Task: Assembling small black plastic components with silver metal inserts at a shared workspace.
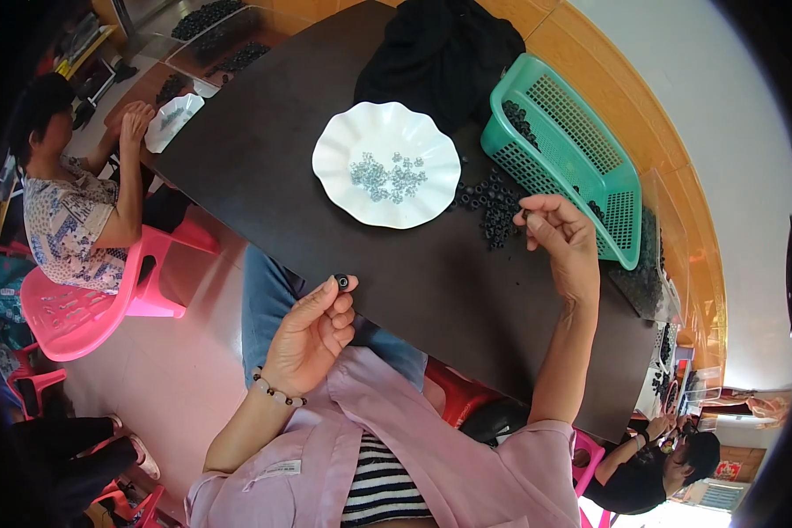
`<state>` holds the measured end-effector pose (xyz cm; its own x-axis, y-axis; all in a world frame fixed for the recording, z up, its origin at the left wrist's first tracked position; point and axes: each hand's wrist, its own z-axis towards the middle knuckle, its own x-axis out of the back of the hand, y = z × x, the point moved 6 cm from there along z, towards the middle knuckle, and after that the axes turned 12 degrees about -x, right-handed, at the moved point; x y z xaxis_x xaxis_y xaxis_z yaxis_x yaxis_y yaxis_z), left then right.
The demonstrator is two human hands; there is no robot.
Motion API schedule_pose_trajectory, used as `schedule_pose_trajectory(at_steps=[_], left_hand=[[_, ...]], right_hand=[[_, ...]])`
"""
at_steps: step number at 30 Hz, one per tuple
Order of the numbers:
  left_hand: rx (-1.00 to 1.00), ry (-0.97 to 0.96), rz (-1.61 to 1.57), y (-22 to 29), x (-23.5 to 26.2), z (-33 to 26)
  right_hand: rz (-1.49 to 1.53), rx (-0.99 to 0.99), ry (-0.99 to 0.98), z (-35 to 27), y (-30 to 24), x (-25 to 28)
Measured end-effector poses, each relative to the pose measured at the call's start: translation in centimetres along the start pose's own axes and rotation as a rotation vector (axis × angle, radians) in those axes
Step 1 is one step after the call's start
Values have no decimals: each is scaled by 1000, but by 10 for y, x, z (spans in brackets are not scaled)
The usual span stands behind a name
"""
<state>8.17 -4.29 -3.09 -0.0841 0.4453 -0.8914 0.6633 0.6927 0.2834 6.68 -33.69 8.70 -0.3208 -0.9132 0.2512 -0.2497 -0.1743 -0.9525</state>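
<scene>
Here | left hand | black piece between thumb and forefinger

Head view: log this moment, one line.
left hand: pinching black part | right hand: near green basket, contents unclear | white plate: clear pieces | loose black parts: on table

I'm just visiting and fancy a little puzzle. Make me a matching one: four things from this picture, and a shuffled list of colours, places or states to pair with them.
Things:
1. Plate
2. Basket
3. Left hand
4. Cloth

Descriptions:
A. Pinching a small black piece between thumb and finger
B. Bunched up on the table, beyond the plate
C. Green, with mesh walls
D. White, with a wavy rim

Right pairs: 1-D, 2-C, 3-A, 4-B
</scene>
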Motion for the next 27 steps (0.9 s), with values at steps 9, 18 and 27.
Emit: schedule_pose_trajectory(at_steps=[9,18,27], left_hand=[[-35,-49,94,5,-13,-8],[-28,-81,125,6,-17,-8],[-9,-79,136,2,-21,-6]], right_hand=[[-5,7,-441,-2,-19,-85],[151,-86,-601,-12,-11,-123],[211,-124,-615,-14,-3,-129]])
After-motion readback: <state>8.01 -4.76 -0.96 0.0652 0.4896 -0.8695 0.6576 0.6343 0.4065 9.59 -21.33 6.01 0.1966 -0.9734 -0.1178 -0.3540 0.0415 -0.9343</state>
